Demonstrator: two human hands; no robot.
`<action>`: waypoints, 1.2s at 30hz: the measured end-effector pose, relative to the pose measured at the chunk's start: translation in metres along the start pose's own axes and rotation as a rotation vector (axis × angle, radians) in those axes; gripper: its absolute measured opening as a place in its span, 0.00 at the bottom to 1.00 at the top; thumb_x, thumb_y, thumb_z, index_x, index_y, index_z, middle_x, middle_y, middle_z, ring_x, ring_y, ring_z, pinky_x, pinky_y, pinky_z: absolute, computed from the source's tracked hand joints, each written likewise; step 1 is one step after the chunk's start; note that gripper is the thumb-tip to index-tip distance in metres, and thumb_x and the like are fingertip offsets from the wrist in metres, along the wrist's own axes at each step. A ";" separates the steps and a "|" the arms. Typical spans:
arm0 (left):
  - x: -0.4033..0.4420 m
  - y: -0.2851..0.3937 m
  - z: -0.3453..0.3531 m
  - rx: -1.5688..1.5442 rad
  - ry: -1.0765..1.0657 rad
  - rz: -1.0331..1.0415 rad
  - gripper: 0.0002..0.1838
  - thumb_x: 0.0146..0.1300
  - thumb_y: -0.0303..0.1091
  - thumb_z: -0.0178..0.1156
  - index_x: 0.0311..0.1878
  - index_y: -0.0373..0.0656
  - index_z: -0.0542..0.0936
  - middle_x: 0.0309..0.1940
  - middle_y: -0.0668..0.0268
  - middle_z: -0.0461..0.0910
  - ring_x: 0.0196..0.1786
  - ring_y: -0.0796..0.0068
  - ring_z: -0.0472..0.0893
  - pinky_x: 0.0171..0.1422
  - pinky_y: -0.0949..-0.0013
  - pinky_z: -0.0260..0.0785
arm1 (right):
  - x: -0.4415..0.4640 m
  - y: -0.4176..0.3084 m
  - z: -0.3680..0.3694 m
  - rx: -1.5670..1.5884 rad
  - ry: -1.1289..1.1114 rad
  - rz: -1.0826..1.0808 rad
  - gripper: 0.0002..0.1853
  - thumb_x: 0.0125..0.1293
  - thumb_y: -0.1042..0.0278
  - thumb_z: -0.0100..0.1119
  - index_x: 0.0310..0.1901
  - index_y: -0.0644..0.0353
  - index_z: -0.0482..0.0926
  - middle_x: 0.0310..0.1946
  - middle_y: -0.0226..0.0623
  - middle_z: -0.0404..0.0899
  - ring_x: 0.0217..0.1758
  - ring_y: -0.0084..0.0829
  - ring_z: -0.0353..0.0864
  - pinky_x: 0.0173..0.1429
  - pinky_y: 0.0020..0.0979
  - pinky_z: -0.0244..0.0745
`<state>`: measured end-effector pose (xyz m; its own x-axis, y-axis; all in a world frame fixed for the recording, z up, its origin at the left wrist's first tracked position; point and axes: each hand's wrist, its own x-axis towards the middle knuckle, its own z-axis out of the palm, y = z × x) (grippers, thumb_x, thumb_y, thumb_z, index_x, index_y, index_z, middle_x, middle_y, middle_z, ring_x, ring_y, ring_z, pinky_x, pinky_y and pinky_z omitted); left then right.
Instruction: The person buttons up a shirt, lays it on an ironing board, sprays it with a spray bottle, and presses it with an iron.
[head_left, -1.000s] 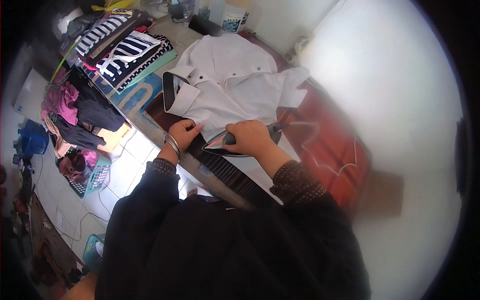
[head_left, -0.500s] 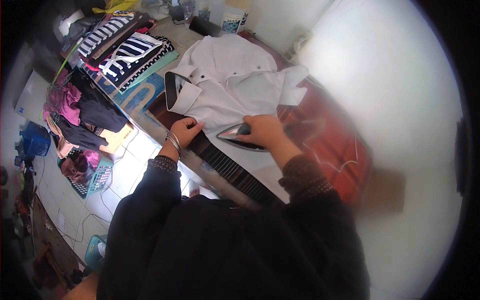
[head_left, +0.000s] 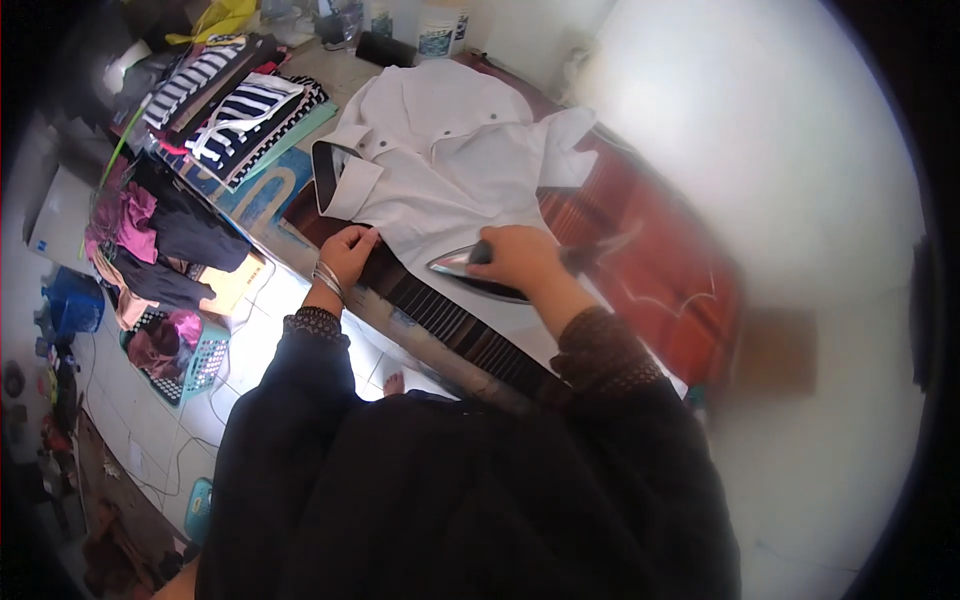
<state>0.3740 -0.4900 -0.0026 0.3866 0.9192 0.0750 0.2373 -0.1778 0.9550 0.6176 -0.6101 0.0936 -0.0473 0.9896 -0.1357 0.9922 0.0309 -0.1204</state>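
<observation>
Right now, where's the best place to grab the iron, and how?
Probably by the dark handle on top of the iron, coming from above and the right, as the right hand does. The iron lies flat on the shirt, its pointed tip facing left, so the handle is uppermost.

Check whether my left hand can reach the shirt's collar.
Probably yes: your left hand is close to the collar with nothing standing between them, and the iron is off to the side in your right hand. It may first need to release the shirt, which it seems to pinch.
</observation>
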 end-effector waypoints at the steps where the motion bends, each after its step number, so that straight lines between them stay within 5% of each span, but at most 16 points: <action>1: -0.001 0.001 0.000 -0.022 0.027 0.007 0.14 0.63 0.39 0.58 0.30 0.37 0.80 0.25 0.71 0.79 0.30 0.83 0.74 0.39 0.77 0.66 | -0.009 0.015 -0.004 0.035 0.033 0.141 0.23 0.49 0.43 0.64 0.37 0.55 0.78 0.33 0.42 0.81 0.40 0.45 0.80 0.44 0.41 0.73; 6: -0.006 -0.010 0.005 -0.048 0.115 0.013 0.13 0.65 0.39 0.57 0.34 0.37 0.79 0.28 0.69 0.80 0.34 0.82 0.76 0.43 0.77 0.67 | -0.062 0.058 -0.014 0.202 0.046 0.467 0.24 0.50 0.44 0.64 0.39 0.57 0.78 0.34 0.42 0.81 0.41 0.45 0.80 0.45 0.40 0.73; 14: 0.001 0.022 0.018 -0.282 0.311 0.165 0.10 0.66 0.36 0.56 0.37 0.38 0.78 0.31 0.70 0.79 0.36 0.83 0.75 0.44 0.79 0.67 | -0.080 -0.028 0.022 0.150 0.084 0.186 0.23 0.51 0.45 0.64 0.37 0.57 0.76 0.30 0.41 0.81 0.38 0.43 0.81 0.43 0.41 0.73; 16: -0.009 0.061 0.026 0.170 0.267 0.157 0.10 0.65 0.35 0.57 0.37 0.38 0.79 0.31 0.68 0.79 0.36 0.83 0.75 0.44 0.78 0.67 | -0.094 -0.025 0.024 0.168 0.065 0.151 0.23 0.51 0.44 0.63 0.37 0.56 0.75 0.30 0.40 0.81 0.37 0.42 0.81 0.42 0.40 0.73; 19: -0.008 0.046 0.064 0.466 -0.005 0.447 0.13 0.61 0.40 0.57 0.41 0.40 0.79 0.37 0.63 0.81 0.43 0.64 0.79 0.50 0.65 0.69 | -0.147 0.003 0.020 0.125 -0.024 0.300 0.23 0.51 0.43 0.64 0.39 0.54 0.75 0.31 0.41 0.81 0.39 0.43 0.81 0.42 0.41 0.73; 21: -0.021 0.038 0.100 0.621 -0.255 0.516 0.23 0.62 0.47 0.52 0.57 0.45 0.73 0.57 0.61 0.73 0.62 0.59 0.69 0.65 0.55 0.60 | -0.175 0.022 0.014 0.111 -0.075 0.363 0.23 0.51 0.43 0.64 0.39 0.53 0.75 0.31 0.41 0.81 0.40 0.43 0.80 0.42 0.41 0.73; 22: -0.031 0.041 0.113 0.618 -0.250 0.510 0.23 0.62 0.47 0.52 0.57 0.45 0.73 0.57 0.61 0.73 0.62 0.59 0.69 0.65 0.55 0.60 | -0.184 0.034 0.015 0.101 -0.011 0.427 0.24 0.51 0.42 0.63 0.40 0.53 0.75 0.33 0.41 0.81 0.41 0.43 0.80 0.43 0.41 0.73; 24: -0.046 0.046 0.133 1.123 -0.379 0.335 0.33 0.64 0.54 0.45 0.69 0.49 0.59 0.71 0.65 0.53 0.74 0.64 0.51 0.73 0.48 0.42 | -0.190 0.047 0.017 0.100 0.055 0.498 0.25 0.51 0.41 0.63 0.41 0.53 0.75 0.34 0.42 0.81 0.43 0.43 0.80 0.45 0.42 0.72; 25: -0.042 0.043 0.136 1.176 -0.465 0.203 0.37 0.63 0.58 0.41 0.72 0.52 0.51 0.75 0.69 0.42 0.76 0.65 0.41 0.74 0.42 0.31 | -0.183 0.058 0.014 0.096 0.079 0.600 0.25 0.52 0.41 0.63 0.41 0.53 0.75 0.36 0.42 0.81 0.43 0.44 0.80 0.45 0.42 0.72; 31: -0.046 0.036 0.136 1.125 -0.389 0.239 0.36 0.63 0.57 0.42 0.72 0.54 0.53 0.74 0.69 0.46 0.76 0.65 0.44 0.74 0.46 0.33 | -0.145 0.119 0.008 0.173 0.277 0.725 0.21 0.51 0.44 0.61 0.37 0.53 0.76 0.34 0.42 0.80 0.42 0.43 0.80 0.45 0.43 0.72; 36: -0.044 0.025 0.136 1.092 -0.275 0.322 0.36 0.61 0.55 0.47 0.70 0.50 0.56 0.72 0.64 0.52 0.74 0.60 0.50 0.73 0.46 0.41 | -0.167 0.091 -0.005 0.159 0.064 0.600 0.21 0.52 0.45 0.62 0.37 0.53 0.77 0.35 0.42 0.81 0.43 0.43 0.80 0.46 0.42 0.72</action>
<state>0.4844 -0.5829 -0.0215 0.7164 0.6936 0.0758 0.6811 -0.7188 0.1395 0.7166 -0.7716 0.1106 0.5250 0.8348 -0.1661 0.8143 -0.5494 -0.1873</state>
